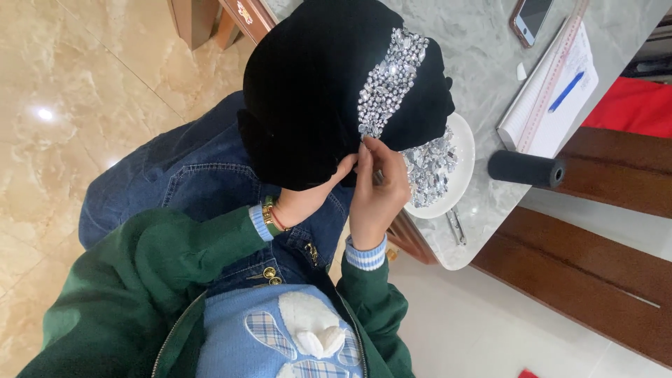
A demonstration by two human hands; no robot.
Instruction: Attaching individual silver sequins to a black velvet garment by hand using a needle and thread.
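A black velvet cloth (315, 84) is draped over my lap, with a band of clear rhinestones (390, 80) running down it. My left hand (308, 196) grips the lower edge of the cloth from underneath, its fingers partly hidden by the fabric. My right hand (378, 189) pinches at the bottom end of the rhinestone band, fingers closed; whatever it holds is too small to see. Beside that hand, a white plate (463, 150) heaped with loose rhinestones (428, 168) sits on the table edge.
The grey marble table (483, 56) carries a phone (530, 17), a notepad with a ruler and a blue pen (565, 91), a black thread spool (525, 169) and metal tweezers (456, 227). Wooden bench slats lie to the right. Red fabric shows at far right.
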